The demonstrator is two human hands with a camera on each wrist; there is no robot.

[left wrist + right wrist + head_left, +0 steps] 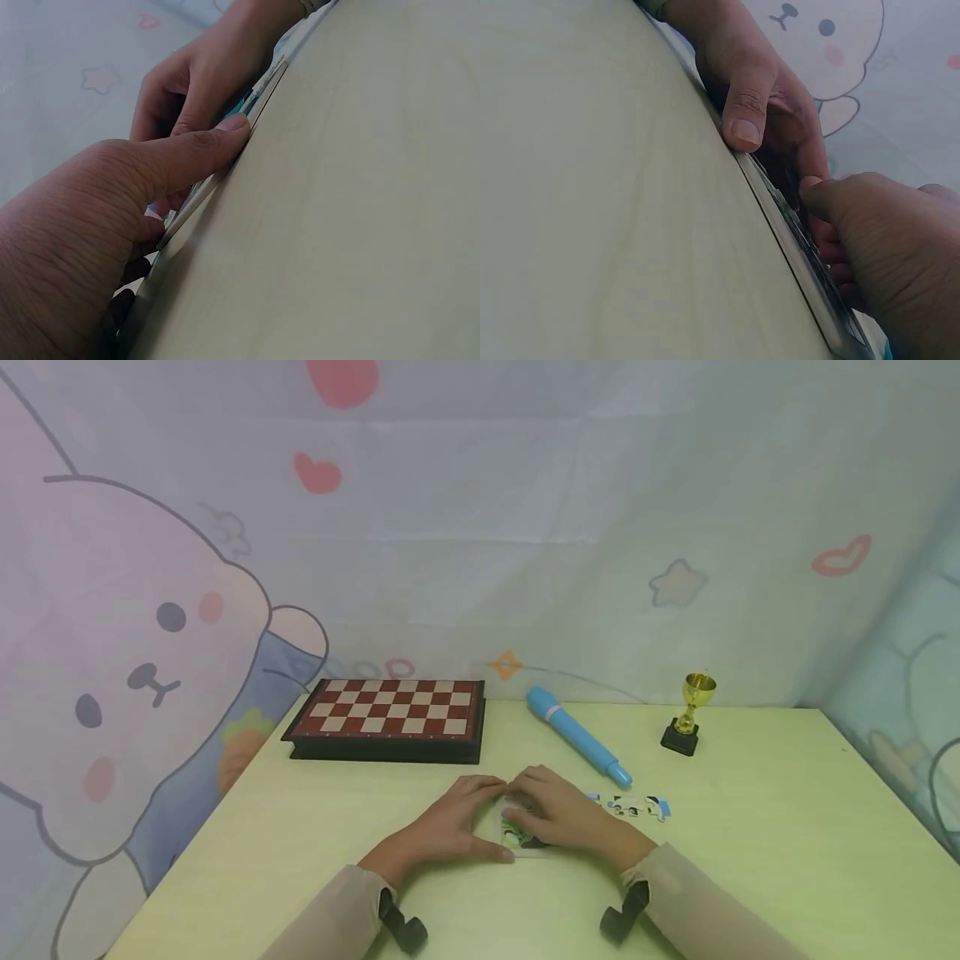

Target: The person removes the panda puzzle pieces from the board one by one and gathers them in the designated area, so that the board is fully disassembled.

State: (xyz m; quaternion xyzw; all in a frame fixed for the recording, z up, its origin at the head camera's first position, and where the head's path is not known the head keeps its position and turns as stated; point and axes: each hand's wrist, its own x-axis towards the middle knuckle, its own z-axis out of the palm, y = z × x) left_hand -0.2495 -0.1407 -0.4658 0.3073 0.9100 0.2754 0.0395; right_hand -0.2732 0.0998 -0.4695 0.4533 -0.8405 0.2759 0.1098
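A small jigsaw puzzle board (534,853) with a pale rim and a green picture lies flat on the table between both hands. My left hand (448,827) holds its left side, thumb along the near edge (199,204) and fingers toward the far edge. The right hand (562,812) arches over the board's right part, fingertips down on the picture; whether a piece is between thumb and fingers is hidden. Loose puzzle pieces (625,807) lie to the right, partly behind the right hand.
A folded chessboard box (386,714) stands at the back left. Behind the pieces lies a blue pen-shaped tube (579,739). A gold trophy cup (688,714) on a black base stands at the back right. A printed curtain (480,568) hangs behind the table.
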